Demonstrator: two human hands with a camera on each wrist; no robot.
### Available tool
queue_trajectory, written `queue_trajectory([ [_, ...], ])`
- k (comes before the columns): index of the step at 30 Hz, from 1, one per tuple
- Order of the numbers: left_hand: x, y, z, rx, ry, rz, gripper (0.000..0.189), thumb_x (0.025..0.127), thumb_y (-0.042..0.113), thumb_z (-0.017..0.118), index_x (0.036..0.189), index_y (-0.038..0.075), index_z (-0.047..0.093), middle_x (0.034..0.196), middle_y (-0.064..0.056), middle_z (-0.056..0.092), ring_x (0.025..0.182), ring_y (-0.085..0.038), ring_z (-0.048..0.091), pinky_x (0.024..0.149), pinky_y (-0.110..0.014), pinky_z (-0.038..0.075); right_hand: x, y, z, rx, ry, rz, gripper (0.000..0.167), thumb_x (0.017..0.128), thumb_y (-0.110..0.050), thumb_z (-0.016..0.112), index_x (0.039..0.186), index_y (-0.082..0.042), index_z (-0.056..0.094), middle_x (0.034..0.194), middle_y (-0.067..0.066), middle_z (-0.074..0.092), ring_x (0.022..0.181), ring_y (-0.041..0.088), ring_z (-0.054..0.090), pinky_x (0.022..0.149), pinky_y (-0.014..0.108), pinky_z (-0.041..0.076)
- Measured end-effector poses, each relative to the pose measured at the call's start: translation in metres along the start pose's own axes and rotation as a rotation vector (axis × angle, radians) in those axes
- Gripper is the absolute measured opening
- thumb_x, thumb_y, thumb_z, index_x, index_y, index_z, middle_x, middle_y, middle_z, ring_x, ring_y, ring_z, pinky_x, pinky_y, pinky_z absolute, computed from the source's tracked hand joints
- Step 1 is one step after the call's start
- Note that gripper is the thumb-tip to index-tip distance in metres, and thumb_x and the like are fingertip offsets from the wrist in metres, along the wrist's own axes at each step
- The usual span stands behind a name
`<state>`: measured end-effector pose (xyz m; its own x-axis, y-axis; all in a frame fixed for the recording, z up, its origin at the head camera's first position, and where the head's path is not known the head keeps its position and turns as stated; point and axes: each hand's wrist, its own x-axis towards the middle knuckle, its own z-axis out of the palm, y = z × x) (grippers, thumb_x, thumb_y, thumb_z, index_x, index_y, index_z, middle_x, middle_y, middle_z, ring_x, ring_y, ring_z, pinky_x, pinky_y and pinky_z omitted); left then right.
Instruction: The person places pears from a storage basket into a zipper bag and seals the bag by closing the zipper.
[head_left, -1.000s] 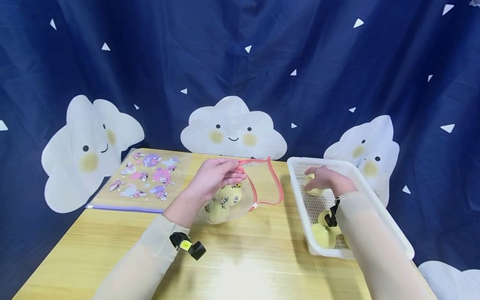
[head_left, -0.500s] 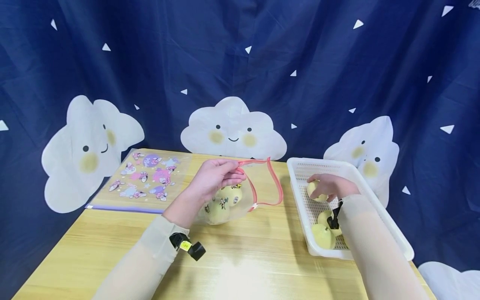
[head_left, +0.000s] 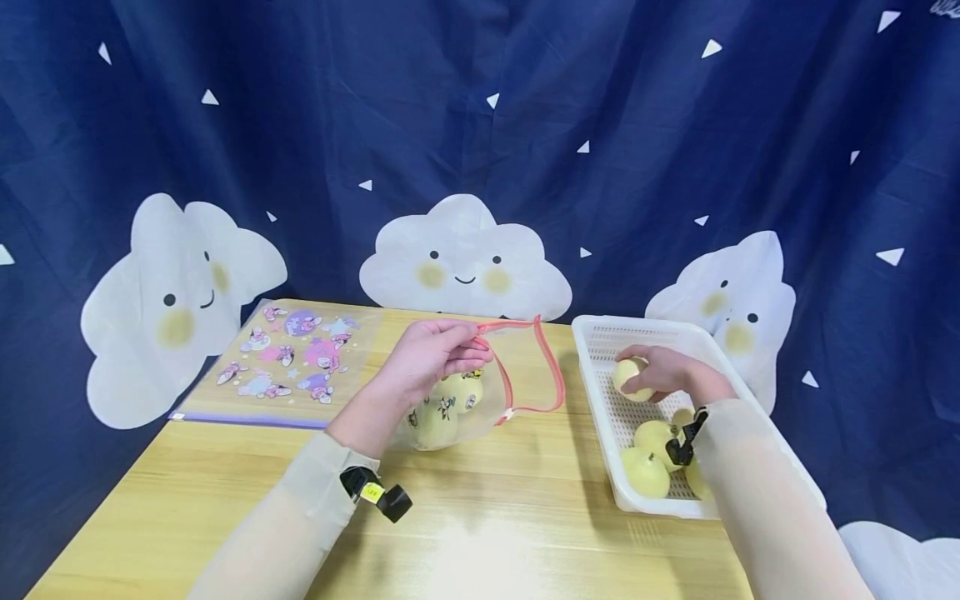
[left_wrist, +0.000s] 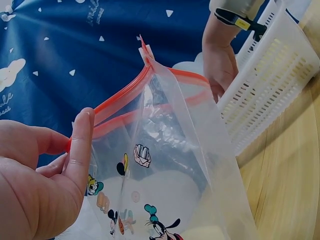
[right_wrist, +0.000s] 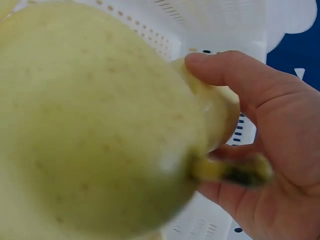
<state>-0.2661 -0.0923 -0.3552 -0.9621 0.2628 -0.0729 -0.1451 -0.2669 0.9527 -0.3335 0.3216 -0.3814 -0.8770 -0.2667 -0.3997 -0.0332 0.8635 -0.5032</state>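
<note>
Brown-flecked pear skin (right_wrist: 95, 110), right-wrist view only

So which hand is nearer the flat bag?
The left hand, just right of the flat bag, pinching another bag. The right hand is farther, holding a pear in the basket.

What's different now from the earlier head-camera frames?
The right hand has shifted slightly right and now grips a pear in the basket; a second ago it was spread over it. The left hand still holds the open bag; basket and flat bag stayed put.
</note>
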Motion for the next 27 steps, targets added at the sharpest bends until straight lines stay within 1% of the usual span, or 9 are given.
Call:
queue_trajectory([
  [2, 0.001, -0.001, 0.000, -0.004, -0.006, 0.002, 0.033, 0.111, 0.004, 0.058, 0.135, -0.018, 0.062, 0.086, -0.006, 0.080, 0.078, -0.013, 0.081, 0.080, -0.026, 0.069, -0.001, 0.002, -0.002, 0.017, 0.033, -0.037, 0.072, 0.098, -0.021, 0.081, 0.160, -0.003, 0.048, 0.140, 0.031, 0.059, 0.094, 0.025, 0.075, 0.087, 0.045, 0.069],
  [7, 0.001, -0.001, 0.001, -0.001, -0.002, -0.003, 0.036, 0.111, 0.003, 0.058, 0.139, -0.020, 0.059, 0.086, -0.006, 0.079, 0.077, -0.013, 0.081, 0.079, -0.025, 0.069, -0.006, 0.004, -0.011, 0.044, 0.116, -0.084, 0.074, 0.099, -0.022, 0.082, 0.162, -0.004, 0.046, 0.151, 0.034, 0.054, 0.101, 0.026, 0.075, 0.086, 0.044, 0.069],
  [10, 0.001, -0.001, 0.001, -0.002, -0.002, -0.006, 0.038, 0.111, 0.003, 0.058, 0.140, -0.021, 0.058, 0.086, -0.006, 0.080, 0.077, -0.013, 0.081, 0.078, -0.025, 0.069, -0.010, 0.001, -0.015, 0.073, 0.172, -0.107, 0.076, 0.099, -0.022, 0.083, 0.163, -0.005, 0.046, 0.146, 0.031, 0.058, 0.107, 0.026, 0.071, 0.087, 0.044, 0.069],
  [12, 0.002, -0.001, 0.001, 0.000, -0.003, -0.007, 0.039, 0.111, 0.004, 0.058, 0.141, -0.021, 0.057, 0.086, -0.006, 0.080, 0.078, -0.013, 0.082, 0.078, -0.025, 0.069, -0.014, -0.003, -0.017, 0.083, 0.209, -0.114, 0.077, 0.099, -0.023, 0.083, 0.163, -0.007, 0.046, 0.140, 0.029, 0.062, 0.107, 0.028, 0.071, 0.087, 0.043, 0.069],
  [14, 0.003, -0.002, 0.001, 0.002, -0.004, -0.009, 0.038, 0.111, 0.004, 0.058, 0.141, -0.020, 0.058, 0.086, -0.006, 0.080, 0.078, -0.012, 0.082, 0.078, -0.025, 0.069, -0.016, -0.007, -0.020, 0.089, 0.239, -0.123, 0.077, 0.099, -0.025, 0.083, 0.165, -0.008, 0.045, 0.139, 0.027, 0.063, 0.110, 0.029, 0.071, 0.089, 0.044, 0.069],
  [17, 0.004, -0.003, 0.001, 0.007, -0.003, -0.009, 0.036, 0.111, 0.004, 0.059, 0.139, -0.018, 0.060, 0.086, -0.006, 0.080, 0.078, -0.012, 0.082, 0.078, -0.025, 0.068, -0.019, -0.014, -0.023, 0.084, 0.280, -0.149, 0.077, 0.101, -0.027, 0.081, 0.166, -0.011, 0.044, 0.140, 0.027, 0.063, 0.112, 0.031, 0.071, 0.092, 0.044, 0.069],
  [20, 0.004, -0.003, 0.001, 0.009, -0.002, -0.008, 0.032, 0.111, 0.004, 0.059, 0.136, -0.017, 0.063, 0.086, -0.006, 0.080, 0.078, -0.013, 0.082, 0.078, -0.025, 0.068, -0.023, -0.025, -0.026, 0.104, 0.313, -0.192, 0.074, 0.102, -0.026, 0.080, 0.166, -0.014, 0.045, 0.140, 0.025, 0.063, 0.113, 0.029, 0.071, 0.092, 0.037, 0.068],
  [24, 0.004, -0.003, 0.001, 0.013, -0.005, -0.003, 0.033, 0.111, 0.004, 0.059, 0.136, -0.017, 0.064, 0.086, -0.006, 0.080, 0.078, -0.012, 0.082, 0.078, -0.024, 0.068, -0.030, -0.047, -0.026, 0.119, 0.357, -0.245, 0.071, 0.101, -0.028, 0.082, 0.164, -0.022, 0.049, 0.132, 0.022, 0.067, 0.105, 0.024, 0.071, 0.086, 0.028, 0.062],
  [27, 0.004, -0.003, 0.001, 0.017, -0.007, -0.002, 0.034, 0.111, 0.005, 0.059, 0.137, -0.018, 0.063, 0.086, -0.006, 0.080, 0.078, -0.012, 0.082, 0.078, -0.024, 0.068, -0.034, -0.064, -0.023, 0.123, 0.389, -0.297, 0.070, 0.099, -0.027, 0.084, 0.161, -0.023, 0.052, 0.127, 0.020, 0.069, 0.100, 0.023, 0.069, 0.082, 0.027, 0.056],
])
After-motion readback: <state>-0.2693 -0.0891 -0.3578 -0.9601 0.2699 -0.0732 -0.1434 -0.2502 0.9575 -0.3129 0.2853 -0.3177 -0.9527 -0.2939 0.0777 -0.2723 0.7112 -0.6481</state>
